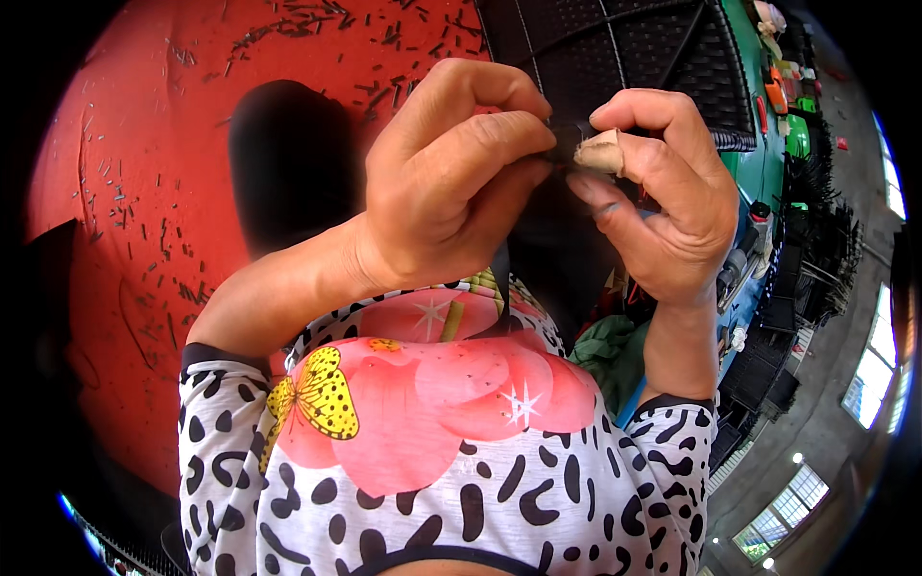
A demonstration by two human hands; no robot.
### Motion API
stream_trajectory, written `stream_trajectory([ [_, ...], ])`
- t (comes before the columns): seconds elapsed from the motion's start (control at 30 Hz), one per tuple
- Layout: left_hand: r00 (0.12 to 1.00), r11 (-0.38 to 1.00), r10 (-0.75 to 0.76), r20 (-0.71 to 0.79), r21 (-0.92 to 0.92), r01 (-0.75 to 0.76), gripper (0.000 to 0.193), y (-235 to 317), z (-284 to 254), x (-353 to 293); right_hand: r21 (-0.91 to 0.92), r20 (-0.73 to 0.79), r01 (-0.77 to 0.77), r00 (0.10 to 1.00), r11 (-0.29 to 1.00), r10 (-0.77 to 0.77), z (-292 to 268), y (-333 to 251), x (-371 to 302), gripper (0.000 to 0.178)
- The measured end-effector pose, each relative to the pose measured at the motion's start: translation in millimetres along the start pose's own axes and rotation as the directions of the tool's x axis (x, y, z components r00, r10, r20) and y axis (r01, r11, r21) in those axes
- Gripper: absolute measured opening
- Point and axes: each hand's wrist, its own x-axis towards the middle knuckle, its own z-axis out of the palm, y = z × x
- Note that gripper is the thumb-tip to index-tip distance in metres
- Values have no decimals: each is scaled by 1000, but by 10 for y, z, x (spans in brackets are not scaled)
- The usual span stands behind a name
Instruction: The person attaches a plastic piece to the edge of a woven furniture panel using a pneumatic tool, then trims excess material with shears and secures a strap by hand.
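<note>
My left hand and right hand are raised at the near edge of the black wicker, fingertips facing each other with a narrow gap between. On the left, my thumb and forefinger are bent into a close pinch, tips almost meeting, the other fingers curled in. It is dark right at those tips, so I cannot tell whether I have hold of anything there. On the right, my thumb and fingers curve toward each other, slightly parted, and a beige wrap covers one finger's end; I cannot tell whether they grip something thin. The wicker sits just beyond my fingertips, with ribs running across its weave; whether I touch it is too dark to tell.

Left of the wicker spreads a red surface, strewn with short dark scraps. My dark knee is on that side too, nearer me than the wicker. Along the wicker's right side runs a green surface, with an orange thing and a green one past it. A crumpled green cloth lies on the wicker's near side, beside my right forearm.
</note>
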Motion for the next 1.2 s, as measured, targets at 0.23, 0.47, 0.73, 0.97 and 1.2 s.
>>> stream_trajectory([
  [0.23, 994, 985, -110, 3, -135, 109, 30, 20, -14, -17, 22, -57, 13, 998, 1000, -12, 42, 16, -10, 26],
  [0.47, 982, 984, -76, 174, -148, 103, 34, -29, -157, 8, 207, -261, 177, 958, 962, -120, 126, 54, -117, 21],
  [0.73, 951, 998, 10, 308, 51, -27, 38, 127, -27, 278, 294, -292, 206, 949, 933, -118, 227, -5, -515, 11],
  [0.97, 939, 983, -141, 315, 155, 96, 16, 236, -122, 135, 197, -449, 184, 890, 963, -78, 363, -55, -738, 24],
  [1.2, 952, 996, 2, 305, 89, -30, 12, 157, -169, 75, 66, -476, -289, 832, 955, 284, 74, 16, -1588, 29],
])
